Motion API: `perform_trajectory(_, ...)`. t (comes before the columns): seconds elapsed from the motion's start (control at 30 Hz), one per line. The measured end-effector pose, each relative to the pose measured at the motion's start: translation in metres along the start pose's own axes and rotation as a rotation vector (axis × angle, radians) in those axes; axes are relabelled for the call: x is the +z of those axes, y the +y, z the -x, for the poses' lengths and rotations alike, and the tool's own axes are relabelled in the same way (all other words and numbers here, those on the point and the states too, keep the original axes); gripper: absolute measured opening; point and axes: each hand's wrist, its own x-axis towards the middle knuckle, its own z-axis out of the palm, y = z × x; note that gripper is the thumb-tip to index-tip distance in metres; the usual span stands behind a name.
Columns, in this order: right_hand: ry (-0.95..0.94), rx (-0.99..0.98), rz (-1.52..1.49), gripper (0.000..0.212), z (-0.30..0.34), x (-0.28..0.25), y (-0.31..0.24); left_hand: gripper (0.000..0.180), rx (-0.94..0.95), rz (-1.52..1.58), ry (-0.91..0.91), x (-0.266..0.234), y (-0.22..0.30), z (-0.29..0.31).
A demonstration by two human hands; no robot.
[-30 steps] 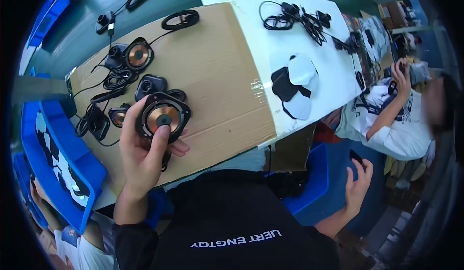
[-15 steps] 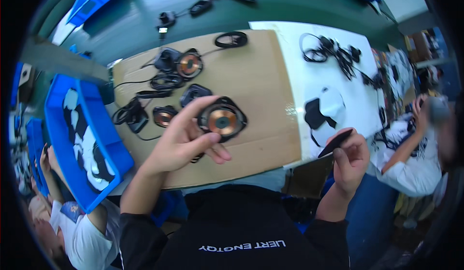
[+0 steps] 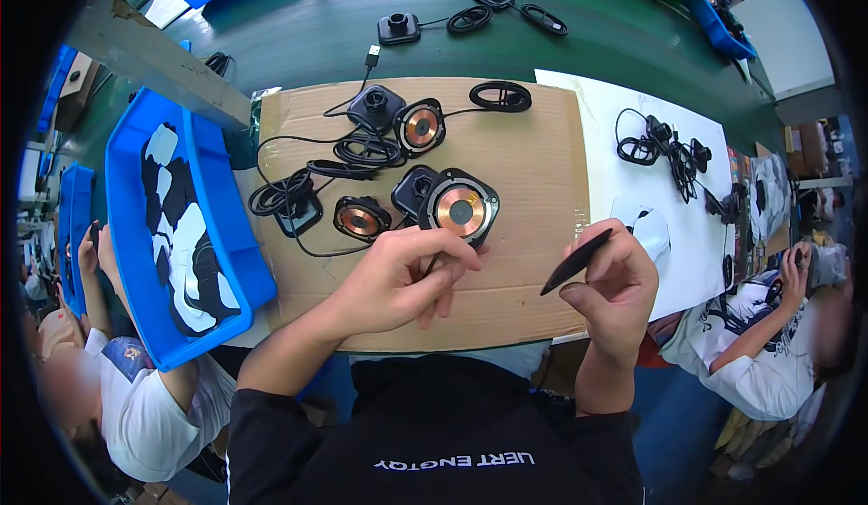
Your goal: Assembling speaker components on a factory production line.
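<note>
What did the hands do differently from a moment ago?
The right hand came up from beside the lap to the cardboard sheet, now gripping a flat black pry tool. The left hand slid off the copper-coil disc to its near edge. Other parts stayed.

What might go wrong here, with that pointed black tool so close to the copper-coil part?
1. The right hand holds a thin black pry tool aimed toward the square black unit; a slip might scratch its exposed copper coil.
2. The left hand touches only the unit's near edge, so it may shift under pressure.
3. Loose black cables lie beside it on the cardboard sheet and could snag.
</note>
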Motion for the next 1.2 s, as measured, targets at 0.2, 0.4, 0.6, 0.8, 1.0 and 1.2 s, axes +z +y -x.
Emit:
perform_trajectory(0.2, 0.007, -0.147, 0.328, 0.023, 0.005, 0.014, 0.005, 0.017, 0.256, -0.139, 0.101, 0.017, -0.002, 0.003)
perform_trajectory(0.4, -0.112, -0.082, 0.459, 0.02, 0.026, 0.027, 0.003, 0.016, 0.299, -0.264, 0.28, 0.03, -0.009, 0.001)
perform_trajectory(0.6, 0.168, -0.187, 0.499, 0.007, 0.089, 0.008, -0.003, 0.016, 0.414, -0.373, 0.219, 0.034, -0.014, 0.007)
perform_trajectory(0.8, 0.743, 0.033, 0.828, 0.011, 0.199, -0.078, 0.017, 0.016, 0.158, -0.013, 0.388, 0.026, -0.004, 0.011)
perform_trajectory(1.0, 0.669, 0.473, 1.461, 0.014, 0.317, -0.148, 0.097, 0.012, 0.161, -0.056, 0.356, 0.033, -0.001, 0.003)
perform_trajectory(1.2, 0.556, 0.568, 0.874, 0.015, 0.205, -0.103, 0.012, 0.013, 0.011, -0.12, 0.236, 0.031, 0.009, 0.01)
